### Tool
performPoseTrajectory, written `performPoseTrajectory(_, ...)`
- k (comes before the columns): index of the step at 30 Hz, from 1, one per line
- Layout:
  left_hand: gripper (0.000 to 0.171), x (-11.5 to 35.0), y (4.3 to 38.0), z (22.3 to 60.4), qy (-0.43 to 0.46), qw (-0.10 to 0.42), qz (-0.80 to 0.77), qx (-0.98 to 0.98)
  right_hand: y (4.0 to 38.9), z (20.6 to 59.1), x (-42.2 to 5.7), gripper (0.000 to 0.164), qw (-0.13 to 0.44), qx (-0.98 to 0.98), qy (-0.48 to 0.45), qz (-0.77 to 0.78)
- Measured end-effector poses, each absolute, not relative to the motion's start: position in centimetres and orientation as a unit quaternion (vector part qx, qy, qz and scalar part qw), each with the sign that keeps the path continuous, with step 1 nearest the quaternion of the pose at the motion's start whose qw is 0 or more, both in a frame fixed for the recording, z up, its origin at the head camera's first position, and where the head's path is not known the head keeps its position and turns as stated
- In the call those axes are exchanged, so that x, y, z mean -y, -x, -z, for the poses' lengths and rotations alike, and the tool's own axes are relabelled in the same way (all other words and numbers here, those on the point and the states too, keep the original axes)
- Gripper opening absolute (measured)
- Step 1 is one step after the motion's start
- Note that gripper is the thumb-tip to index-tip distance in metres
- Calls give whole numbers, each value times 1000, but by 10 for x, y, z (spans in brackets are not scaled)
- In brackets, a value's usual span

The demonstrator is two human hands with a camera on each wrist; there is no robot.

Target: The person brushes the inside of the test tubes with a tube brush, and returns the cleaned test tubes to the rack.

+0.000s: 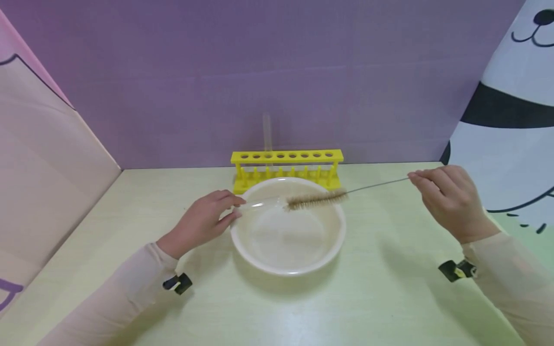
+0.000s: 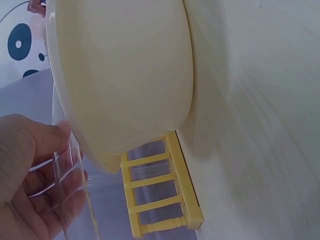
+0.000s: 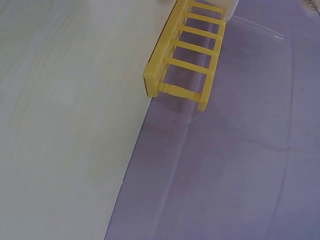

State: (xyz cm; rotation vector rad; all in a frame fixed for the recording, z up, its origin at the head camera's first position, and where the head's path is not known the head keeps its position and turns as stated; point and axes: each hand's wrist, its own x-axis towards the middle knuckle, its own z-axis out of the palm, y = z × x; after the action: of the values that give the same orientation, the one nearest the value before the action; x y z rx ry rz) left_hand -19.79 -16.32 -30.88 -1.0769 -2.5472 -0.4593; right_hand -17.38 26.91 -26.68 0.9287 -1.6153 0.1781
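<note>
My left hand (image 1: 203,221) pinches a clear test tube (image 1: 261,203) between thumb and fingers, over the left rim of a white basin (image 1: 287,274). In the left wrist view, the fingers of that hand (image 2: 30,175) lie around the clear tube (image 2: 91,210). My right hand (image 1: 452,199) grips the thin wire handle (image 1: 376,185) of a test tube brush (image 1: 316,199). The brush's tan bristles hang over the basin, their tip at the tube's mouth; whether it is inside, I cannot tell. Only some bristles (image 3: 313,6) show in the right wrist view's corner.
Behind the basin stands a yellow test tube rack (image 1: 287,156), holding another clear tube (image 1: 267,132) upright on its left side. A purple panel (image 1: 277,77) rises behind the pale table (image 1: 294,317). Side panels stand at left and right, the right one with a cartoon drawing.
</note>
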Motion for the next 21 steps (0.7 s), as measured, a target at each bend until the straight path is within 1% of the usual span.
performPoseTrajectory(11,27,162,197,310,390,172,167,889,178,270,-272,26,590,701,-394,-75)
performPoseTrajectory(21,27,160,196,310,391,165,173,889,180,271,-272,26,594,697,-392,-82)
